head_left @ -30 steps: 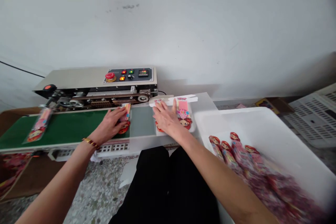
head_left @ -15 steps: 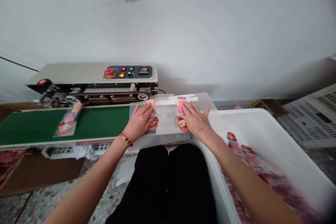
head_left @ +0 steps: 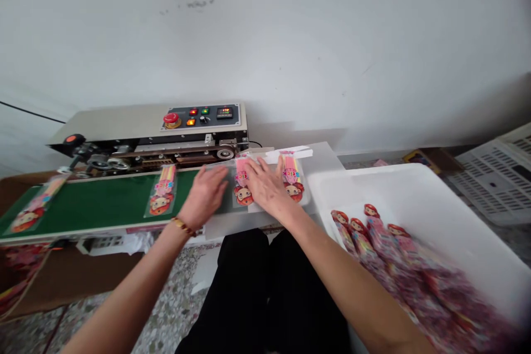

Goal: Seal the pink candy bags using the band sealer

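My right hand (head_left: pixel 267 185) lies spread on the translucent plate (head_left: pixel 323 163), its fingertips on the edge of a clear packet (head_left: pixel 243 194) with pink sticks and a red-haired doll head. Another such packet (head_left: pixel 293 191) lies to the right, beside the thumb. My left hand (head_left: pixel 206 193) hovers at the right end of the green belt (head_left: pixel 112 199), fingers stretched and holding nothing visible. Left of it, one packet (head_left: pixel 161 199) rests on the belt, and a further packet (head_left: pixel 31 218) lies tilted at the far left.
Behind the belt stands a sealing machine (head_left: pixel 153 124) with a red button and lit switches. A white tub (head_left: pixel 415 177) at the right holds many packets. Farther right is a white crate (head_left: pixel 489 188). A cardboard box (head_left: pixel 87 276) sits below the belt.
My left hand has moved left, away from the packet it touched. My right hand has shifted left to that packet. Another packet now shows on the belt, and the earlier one has travelled left.
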Motion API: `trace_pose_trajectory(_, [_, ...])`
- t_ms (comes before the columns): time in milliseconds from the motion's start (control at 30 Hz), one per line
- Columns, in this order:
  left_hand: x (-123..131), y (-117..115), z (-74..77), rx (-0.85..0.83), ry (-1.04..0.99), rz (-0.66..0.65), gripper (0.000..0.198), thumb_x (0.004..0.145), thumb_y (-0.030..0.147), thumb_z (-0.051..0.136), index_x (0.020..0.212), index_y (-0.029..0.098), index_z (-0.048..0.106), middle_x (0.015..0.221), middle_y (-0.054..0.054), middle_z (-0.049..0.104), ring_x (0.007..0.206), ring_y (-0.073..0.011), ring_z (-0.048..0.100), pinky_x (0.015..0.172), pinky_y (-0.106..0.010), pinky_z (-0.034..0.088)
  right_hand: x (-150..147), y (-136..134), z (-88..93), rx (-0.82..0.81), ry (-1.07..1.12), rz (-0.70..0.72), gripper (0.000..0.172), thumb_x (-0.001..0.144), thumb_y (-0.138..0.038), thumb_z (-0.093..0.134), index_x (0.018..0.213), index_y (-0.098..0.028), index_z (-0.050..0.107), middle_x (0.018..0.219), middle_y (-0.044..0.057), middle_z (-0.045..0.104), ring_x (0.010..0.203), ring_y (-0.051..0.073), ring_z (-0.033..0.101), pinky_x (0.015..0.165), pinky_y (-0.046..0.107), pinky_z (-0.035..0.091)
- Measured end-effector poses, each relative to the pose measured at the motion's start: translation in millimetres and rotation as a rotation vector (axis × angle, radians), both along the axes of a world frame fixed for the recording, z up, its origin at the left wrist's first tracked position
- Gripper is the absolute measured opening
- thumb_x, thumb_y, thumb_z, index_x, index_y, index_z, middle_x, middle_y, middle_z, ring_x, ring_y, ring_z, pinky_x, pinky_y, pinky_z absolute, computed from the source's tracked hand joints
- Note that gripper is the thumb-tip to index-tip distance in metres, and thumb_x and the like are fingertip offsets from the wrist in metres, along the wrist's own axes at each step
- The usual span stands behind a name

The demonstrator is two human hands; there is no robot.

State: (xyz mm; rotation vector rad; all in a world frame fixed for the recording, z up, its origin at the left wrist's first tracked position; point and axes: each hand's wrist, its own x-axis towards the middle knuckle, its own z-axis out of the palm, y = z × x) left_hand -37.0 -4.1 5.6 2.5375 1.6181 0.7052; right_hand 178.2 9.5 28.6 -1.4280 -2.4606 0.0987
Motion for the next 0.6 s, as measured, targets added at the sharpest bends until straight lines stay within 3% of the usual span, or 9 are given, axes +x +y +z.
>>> trace_pose_trajectory(100, [52,4,-0.9,-0.053,0.027,-0.042,0.042,0.099,0.029,0.046,0.139,0.016,0.054,0.148,-0.015,0.056,0.142,-0.0279,0.048,0.124,-0.054,0.031,35,0,-1.4,-0.001,-0.045,-0.104,0.039,0.105,-0.023,0.04,0.139,-0.019,0.058,0.152,0.013,0.053,0.144,0.036,0.04,0.116,0.079,0.001])
trace_pose_trajectory(200, [57,6,-4.7,-0.102,0.047,-0.024,0.047,0.097,0.029,0.05,0.142,0.015,0.052,0.152,-0.015,0.052,0.146,-0.0304,0.043,0.124,-0.058,0.027,74,-2,-7.0,0.018,-0.11,-0.194,0.043,0.104,-0.021,0.036,0.143,-0.019,0.055,0.155,0.013,0.049,0.145,0.038,0.037,0.112,0.084,0.0])
trace_pose_trajectory(333, [7,2,-8.0,-0.148,0.04,-0.02,0.048,0.099,0.035,0.048,0.143,0.015,0.051,0.156,-0.015,0.048,0.148,-0.0279,0.04,0.125,-0.057,0.024,85,-4,-10.8,0.027,-0.18,-0.151,0.045,0.104,-0.018,0.034,0.146,-0.019,0.051,0.157,0.014,0.046,0.146,0.036,0.036,0.113,0.082,0.004])
trace_pose_trajectory(500, [-65,-6,-4.7,-0.145,0.091,0.058,0.046,0.099,0.041,0.042,0.14,0.021,0.053,0.152,-0.012,0.053,0.144,-0.0289,0.047,0.123,-0.064,0.022,32,-3,-5.6,-0.015,-0.091,-0.09,0.037,0.103,-0.021,0.042,0.136,-0.019,0.058,0.151,0.015,0.052,0.143,0.036,0.039,0.115,0.081,0.004])
trace_pose_trajectory(600, [-69,-8,-1.0,0.003,0.117,0.207,0.037,0.099,0.041,0.042,0.128,0.028,0.06,0.14,-0.009,0.065,0.132,-0.0308,0.059,0.122,-0.067,0.018,-1,-3,-5.9,0.009,-0.026,-0.072,0.034,0.103,-0.022,0.043,0.132,-0.019,0.06,0.149,0.016,0.053,0.14,0.034,0.042,0.118,0.078,0.005])
